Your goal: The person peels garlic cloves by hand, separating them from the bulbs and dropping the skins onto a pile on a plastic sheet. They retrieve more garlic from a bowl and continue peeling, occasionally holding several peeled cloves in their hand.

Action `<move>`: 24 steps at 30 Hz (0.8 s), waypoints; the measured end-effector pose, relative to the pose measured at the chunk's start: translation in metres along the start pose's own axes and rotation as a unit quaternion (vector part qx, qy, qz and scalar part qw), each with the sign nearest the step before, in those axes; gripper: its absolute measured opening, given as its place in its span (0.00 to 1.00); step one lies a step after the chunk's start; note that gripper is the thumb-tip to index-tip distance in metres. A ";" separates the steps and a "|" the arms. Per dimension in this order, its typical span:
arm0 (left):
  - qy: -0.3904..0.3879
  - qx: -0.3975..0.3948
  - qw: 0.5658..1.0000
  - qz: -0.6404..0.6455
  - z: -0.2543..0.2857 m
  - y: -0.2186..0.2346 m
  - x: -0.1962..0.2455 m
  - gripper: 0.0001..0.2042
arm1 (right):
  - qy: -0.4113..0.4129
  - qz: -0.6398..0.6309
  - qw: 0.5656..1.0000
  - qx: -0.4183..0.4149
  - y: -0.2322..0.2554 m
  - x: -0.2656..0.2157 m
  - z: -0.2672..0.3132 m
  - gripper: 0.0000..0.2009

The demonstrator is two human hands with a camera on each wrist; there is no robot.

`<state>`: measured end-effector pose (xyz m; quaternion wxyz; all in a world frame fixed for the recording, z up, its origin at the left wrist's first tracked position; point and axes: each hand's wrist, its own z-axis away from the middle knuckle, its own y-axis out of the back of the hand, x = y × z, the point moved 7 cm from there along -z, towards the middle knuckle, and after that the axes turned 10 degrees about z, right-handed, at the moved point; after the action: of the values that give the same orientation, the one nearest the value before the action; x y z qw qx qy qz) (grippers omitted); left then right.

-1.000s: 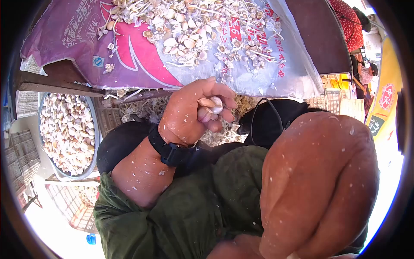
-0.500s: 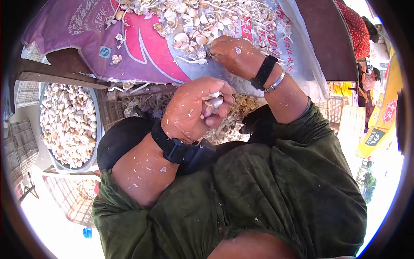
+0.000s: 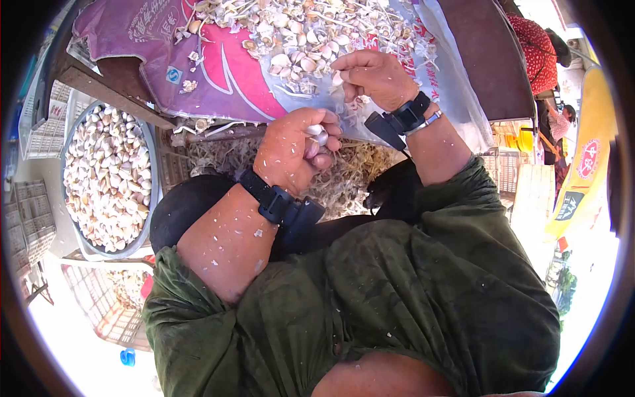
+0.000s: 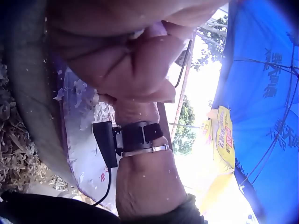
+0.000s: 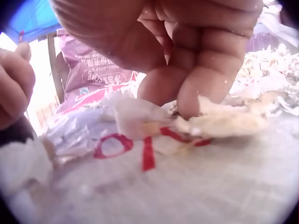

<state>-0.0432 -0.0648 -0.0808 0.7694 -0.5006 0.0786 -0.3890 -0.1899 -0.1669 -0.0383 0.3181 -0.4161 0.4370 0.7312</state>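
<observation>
My left hand curls round several garlic cloves, held palm up just in front of the bag-covered table edge. In the left wrist view its bent fingers hide most of them. Over the table, my right hand is bent down with thumb and fingertips drawn together at a pale garlic clove. The right wrist view shows those fingertips low over the printed sheet, at whitish clove skin and a dry, yellowish husk piece. Behind them lies a heap of garlic cloves with stems and skins.
A purple and white printed bag covers the table. At left stands a round basin full of cloves, with a plastic crate below it. Husks are piled under the table edge. A person in red is at far right.
My right hand came from near my head down to the heap, then drew back slightly towards me with a clove at its fingertips. The left hand kept its cloves and shifted slightly.
</observation>
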 end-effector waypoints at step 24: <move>0.061 -0.316 0.946 0.049 0.070 -0.085 0.031 0.10 | 0.112 0.246 0.951 0.147 0.057 -0.003 -0.050 0.09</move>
<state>-0.0303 -0.0524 0.0324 0.5838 -0.6886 0.2689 -0.3355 -0.2194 -0.2363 -0.0278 0.1345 -0.3238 0.6612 0.6632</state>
